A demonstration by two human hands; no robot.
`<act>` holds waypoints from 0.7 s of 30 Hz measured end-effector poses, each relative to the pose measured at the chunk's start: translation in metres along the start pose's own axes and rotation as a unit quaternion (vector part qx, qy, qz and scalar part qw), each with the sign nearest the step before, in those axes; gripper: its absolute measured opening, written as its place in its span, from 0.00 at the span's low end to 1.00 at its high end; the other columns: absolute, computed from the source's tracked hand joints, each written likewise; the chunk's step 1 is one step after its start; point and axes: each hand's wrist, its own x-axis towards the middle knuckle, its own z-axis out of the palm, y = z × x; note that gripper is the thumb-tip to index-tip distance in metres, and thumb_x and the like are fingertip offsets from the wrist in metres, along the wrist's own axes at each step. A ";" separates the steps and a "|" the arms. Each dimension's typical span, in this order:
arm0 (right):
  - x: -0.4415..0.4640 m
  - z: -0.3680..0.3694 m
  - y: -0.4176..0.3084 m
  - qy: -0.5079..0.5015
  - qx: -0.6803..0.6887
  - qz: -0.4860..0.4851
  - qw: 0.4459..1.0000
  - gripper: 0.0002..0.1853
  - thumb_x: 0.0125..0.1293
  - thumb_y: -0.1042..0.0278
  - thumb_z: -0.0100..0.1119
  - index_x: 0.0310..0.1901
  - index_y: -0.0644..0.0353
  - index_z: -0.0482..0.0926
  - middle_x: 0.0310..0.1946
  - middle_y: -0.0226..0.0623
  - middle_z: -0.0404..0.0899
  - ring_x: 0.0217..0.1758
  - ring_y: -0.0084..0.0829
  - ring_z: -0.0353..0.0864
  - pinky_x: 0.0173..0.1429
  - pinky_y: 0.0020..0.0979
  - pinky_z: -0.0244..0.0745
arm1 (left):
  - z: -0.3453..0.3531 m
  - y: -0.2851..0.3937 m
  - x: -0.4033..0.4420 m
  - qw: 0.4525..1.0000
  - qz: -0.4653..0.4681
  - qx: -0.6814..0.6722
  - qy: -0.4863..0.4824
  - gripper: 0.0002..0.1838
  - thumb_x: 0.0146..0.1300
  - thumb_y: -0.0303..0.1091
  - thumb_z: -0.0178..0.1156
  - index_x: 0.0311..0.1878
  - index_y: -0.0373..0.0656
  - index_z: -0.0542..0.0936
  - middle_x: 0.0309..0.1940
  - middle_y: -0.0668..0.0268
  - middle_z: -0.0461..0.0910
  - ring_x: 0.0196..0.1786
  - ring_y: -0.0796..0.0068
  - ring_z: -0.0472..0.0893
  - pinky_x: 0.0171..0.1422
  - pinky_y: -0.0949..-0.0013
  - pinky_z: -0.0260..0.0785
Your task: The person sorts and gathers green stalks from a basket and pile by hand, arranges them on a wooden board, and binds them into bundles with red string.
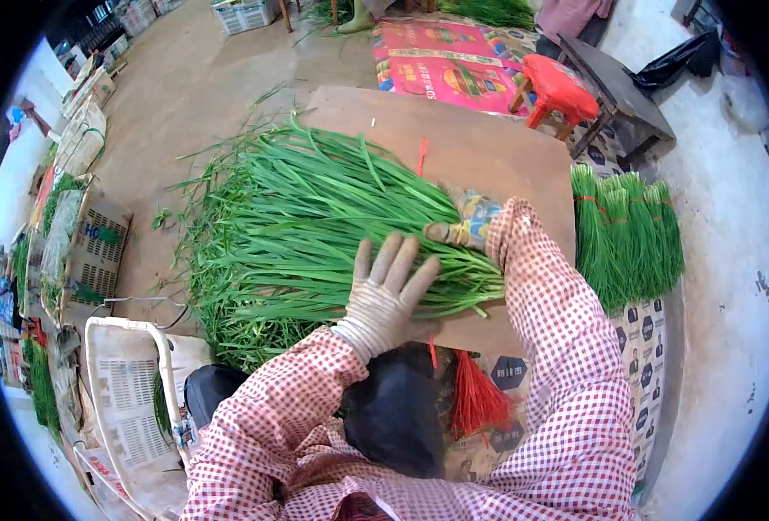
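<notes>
A large heap of long green garlic chives [315, 217] lies across a brown board [523, 165], leaf tips to the left and pale stem ends to the right. My left hand [384, 291], in a pale knitted glove, rests on the near side of the leaves with fingers spread. Near the stem ends, my right hand [475, 221], gloved with a blue and yellow patch, grips the chives, thumb on top. A red tie [423, 156] shows beyond the chives, and a red end also shows at the board's near edge; whether they join underneath is hidden.
Tied chive bundles [623, 230] stand to the right of the board. A bunch of red ties [478, 395] hangs at its near edge. A red-covered stool [558, 87] and dark bench [614, 95] stand behind. Left are a white chair [132, 391] and plastic crates [98, 247].
</notes>
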 end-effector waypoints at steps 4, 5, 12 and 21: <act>-0.027 -0.010 -0.017 -0.066 0.198 -0.054 0.976 0.54 0.52 0.41 0.72 0.73 0.59 0.55 0.65 0.48 0.70 0.72 0.40 0.65 0.75 0.38 0.57 | -0.001 -0.024 0.017 0.996 -0.024 0.059 0.063 0.52 0.36 0.56 0.74 0.67 0.48 0.66 0.68 0.45 0.61 0.71 0.42 0.60 0.73 0.34 0.44; -0.031 -0.014 -0.016 -0.106 0.245 -0.072 0.961 0.53 0.52 0.43 0.73 0.73 0.58 0.55 0.65 0.47 0.71 0.72 0.39 0.65 0.74 0.37 0.58 | -0.003 -0.031 0.022 0.996 -0.016 0.070 0.053 0.52 0.35 0.56 0.74 0.66 0.46 0.66 0.67 0.45 0.61 0.71 0.43 0.60 0.74 0.36 0.45; -0.033 -0.007 -0.051 -0.115 -0.124 -0.013 0.986 0.67 0.37 0.46 0.81 0.75 0.60 0.47 0.70 0.54 0.59 0.73 0.47 0.61 0.76 0.40 0.55 | -0.019 -0.050 0.056 0.989 -0.092 0.010 -0.112 0.65 0.32 0.64 0.75 0.73 0.42 0.57 0.72 0.50 0.57 0.77 0.51 0.52 0.80 0.46 0.39; -0.047 0.030 -0.058 0.020 -0.275 0.036 0.960 0.67 0.37 0.44 0.80 0.75 0.59 0.46 0.73 0.55 0.53 0.74 0.51 0.58 0.77 0.41 0.55 | -0.014 -0.049 0.060 0.988 -0.081 0.001 -0.132 0.63 0.30 0.60 0.77 0.71 0.42 0.59 0.71 0.50 0.59 0.76 0.50 0.54 0.79 0.44 0.39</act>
